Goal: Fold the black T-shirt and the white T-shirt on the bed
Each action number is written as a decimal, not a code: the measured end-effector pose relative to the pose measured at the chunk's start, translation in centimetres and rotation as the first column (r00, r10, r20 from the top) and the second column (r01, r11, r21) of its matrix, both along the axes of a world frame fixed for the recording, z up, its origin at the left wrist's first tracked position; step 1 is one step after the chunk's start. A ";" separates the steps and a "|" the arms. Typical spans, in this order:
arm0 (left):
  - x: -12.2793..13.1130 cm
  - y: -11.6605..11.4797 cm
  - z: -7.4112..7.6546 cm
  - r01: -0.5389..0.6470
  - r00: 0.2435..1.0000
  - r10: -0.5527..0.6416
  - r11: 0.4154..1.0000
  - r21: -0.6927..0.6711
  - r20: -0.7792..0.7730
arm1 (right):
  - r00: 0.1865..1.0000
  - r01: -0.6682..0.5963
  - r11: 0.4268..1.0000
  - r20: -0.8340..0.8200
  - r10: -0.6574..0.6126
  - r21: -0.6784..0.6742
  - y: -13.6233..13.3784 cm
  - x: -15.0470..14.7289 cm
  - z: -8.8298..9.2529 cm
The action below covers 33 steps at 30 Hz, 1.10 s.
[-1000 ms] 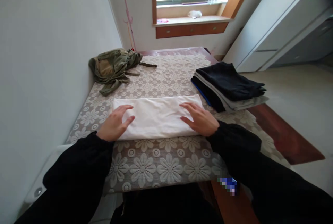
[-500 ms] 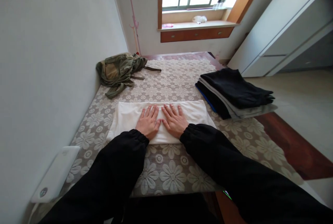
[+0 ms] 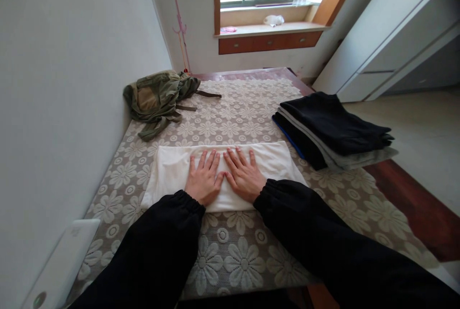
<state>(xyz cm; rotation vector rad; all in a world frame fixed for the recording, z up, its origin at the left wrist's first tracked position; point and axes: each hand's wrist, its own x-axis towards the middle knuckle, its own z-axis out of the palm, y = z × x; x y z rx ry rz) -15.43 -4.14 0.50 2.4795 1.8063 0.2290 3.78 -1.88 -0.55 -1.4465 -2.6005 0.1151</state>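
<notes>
A white folded cloth (image 3: pixel 168 165), perhaps a garment, lies flat in front of me on the flower-patterned tablecloth (image 3: pixel 244 256). My left hand (image 3: pixel 204 177) rests palm down on it, just left of its middle, fingers spread. Beside it, my right hand (image 3: pixel 244 172) also presses flat on the cloth with fingers apart. The two thumbs touch or nearly touch. Neither hand grips anything. The cloth's surface under both palms is hidden.
At the right stands a stack of folded dark and grey clothes (image 3: pixel 330 127). An olive green backpack (image 3: pixel 158 98) lies at the far left against the wall. A white device (image 3: pixel 64 266) sits at the near left edge. Beyond the table is a window sill (image 3: pixel 247 29).
My view has shifted slightly, so the table looks a little closer. Both hands stay flat on the white cloth, with the thumbs a little closer together.
</notes>
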 end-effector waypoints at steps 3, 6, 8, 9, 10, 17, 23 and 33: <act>-0.1 0.1 0.1 -0.002 1.000 0.002 1.000 -0.015 0.005 | 1.000 0.000 1.000 0.009 0.000 -0.012 0.0 0.0 0.0; -0.5 0.2 0.2 0.007 1.000 -0.006 1.000 -0.013 0.022 | 1.000 0.001 1.000 0.016 0.000 -0.013 0.1 -0.1 0.1; -0.7 0.3 0.1 0.017 1.000 -0.016 1.000 -0.026 0.024 | 1.000 0.002 1.000 0.022 -0.002 -0.013 0.0 0.0 0.1; -0.9 0.3 0.1 0.024 1.000 -0.023 0.999 -0.034 0.021 | 1.000 0.002 1.000 0.027 -0.001 -0.013 0.0 0.0 0.1; -1.0 0.3 0.1 0.032 0.999 -0.031 0.999 -0.039 0.017 | 0.999 -0.002 1.000 0.032 0.002 -0.014 0.0 0.0 0.1; -1.3 0.1 -0.5 0.064 0.998 -0.064 0.998 -0.008 -0.022 | 0.998 -0.057 0.998 0.043 0.056 0.038 0.0 0.5 -0.7; -1.4 0.0 -0.3 0.063 0.997 -0.064 0.998 -0.025 -0.041 | 0.998 -0.069 0.995 0.020 0.067 0.074 -0.1 0.7 -1.2; -1.5 -0.3 -0.2 0.059 0.998 -0.059 0.997 -0.043 -0.009 | 0.994 -0.113 0.991 -0.002 0.114 0.072 0.1 0.8 -1.4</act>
